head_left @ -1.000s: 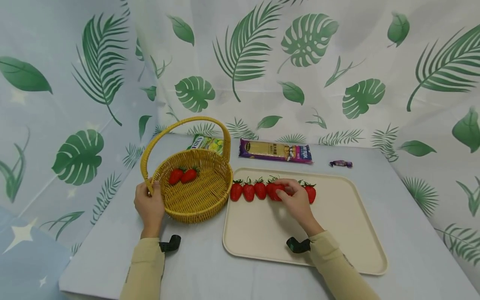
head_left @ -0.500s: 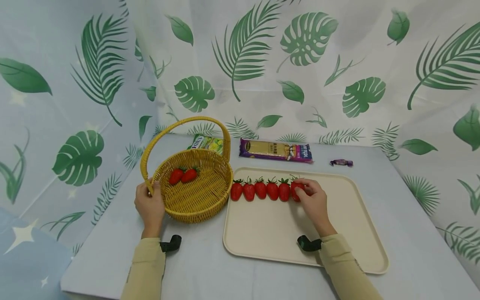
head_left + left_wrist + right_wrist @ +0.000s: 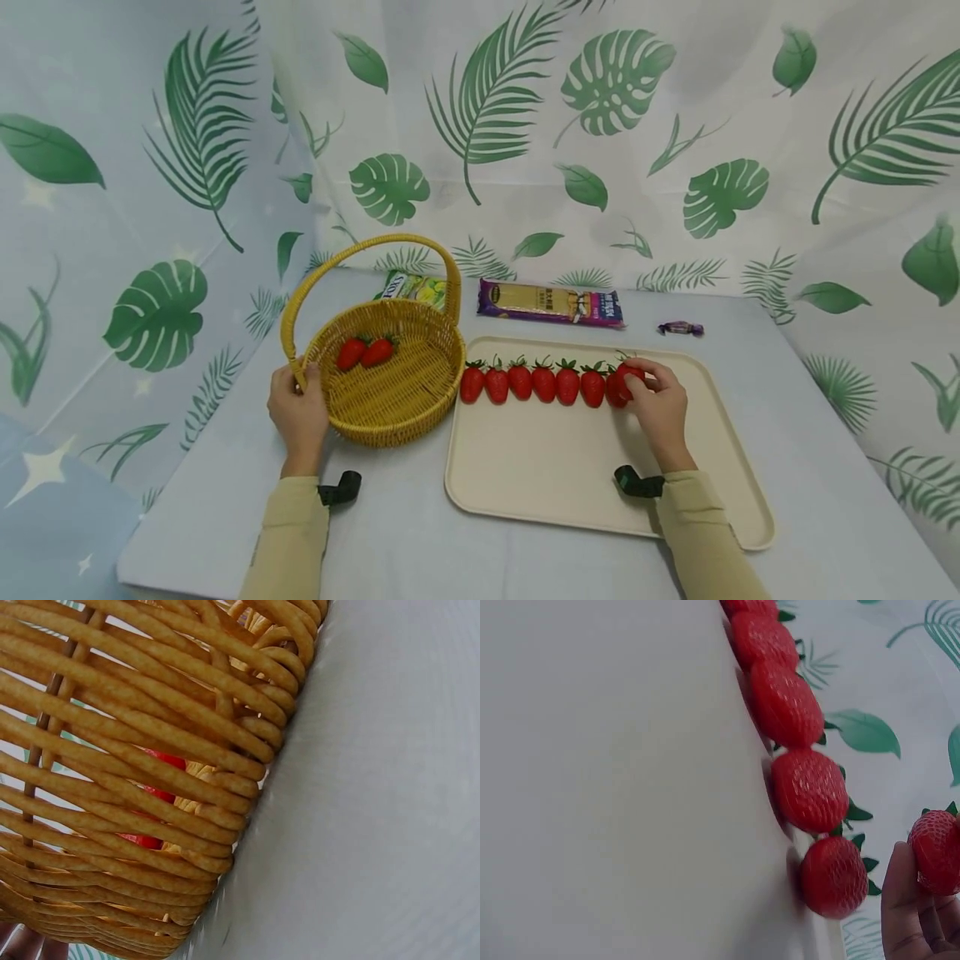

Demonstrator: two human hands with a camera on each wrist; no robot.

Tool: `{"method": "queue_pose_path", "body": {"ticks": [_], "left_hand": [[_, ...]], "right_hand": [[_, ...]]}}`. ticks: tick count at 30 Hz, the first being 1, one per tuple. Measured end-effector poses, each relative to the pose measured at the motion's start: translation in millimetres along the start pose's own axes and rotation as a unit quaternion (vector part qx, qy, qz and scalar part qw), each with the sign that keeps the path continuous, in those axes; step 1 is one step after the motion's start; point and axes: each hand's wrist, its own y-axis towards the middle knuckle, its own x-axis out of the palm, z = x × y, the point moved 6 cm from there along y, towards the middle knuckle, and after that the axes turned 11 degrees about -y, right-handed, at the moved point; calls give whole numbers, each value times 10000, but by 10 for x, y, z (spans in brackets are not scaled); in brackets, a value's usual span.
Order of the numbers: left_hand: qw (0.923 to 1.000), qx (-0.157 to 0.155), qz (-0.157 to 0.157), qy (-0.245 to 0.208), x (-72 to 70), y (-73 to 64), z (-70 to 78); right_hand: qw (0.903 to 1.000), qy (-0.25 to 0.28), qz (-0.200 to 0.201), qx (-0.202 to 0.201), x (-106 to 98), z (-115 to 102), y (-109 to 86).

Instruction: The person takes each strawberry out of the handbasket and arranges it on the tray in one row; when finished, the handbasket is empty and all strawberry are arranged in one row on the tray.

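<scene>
In the head view, my left hand [image 3: 300,410] grips the left side of the yellow wicker basket [image 3: 397,429], where the handle meets the rim. Two red strawberries [image 3: 377,352] lie inside the basket; through its weave a bit of red strawberry [image 3: 161,793] shows in the left wrist view. My right hand [image 3: 660,408] pinches a strawberry [image 3: 936,851] between thumb and fingers. It is raised near the right end of a row of several strawberries [image 3: 543,385] along the upper part of the cream tray [image 3: 540,467]. The end strawberry [image 3: 834,877] of that row is partly hidden by the held one in the head view.
Behind the tray lie a purple noodle packet [image 3: 551,303] and a small purple wrapped candy [image 3: 680,328]. A green packet [image 3: 415,287] sits behind the basket, partly hidden by it. A leaf-patterned cloth [image 3: 480,125] hangs at the back of the white-covered table [image 3: 405,533].
My right hand has moved to the right along the strawberry row, with a strawberry in its fingers. My left hand and the basket have stayed in place.
</scene>
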Motion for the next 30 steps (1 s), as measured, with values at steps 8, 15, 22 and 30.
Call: {"method": "queue_pose_path", "body": {"ticks": [8, 15, 22, 30], "left_hand": [[10000, -55, -29, 70, -8, -1, -9], [10000, 7, -14, 68, -10, -1, 0], [10000, 16, -15, 49, -15, 1, -2], [10000, 66, -44, 13, -23, -1, -13]], "right_hand": [[9974, 402, -49, 591, -146, 143, 75], [9917, 765, 31, 1037, -266, 298, 150], [9902, 520, -206, 1277, -333, 388, 186], [9919, -65, -673, 1078, -269, 447, 204]]}}
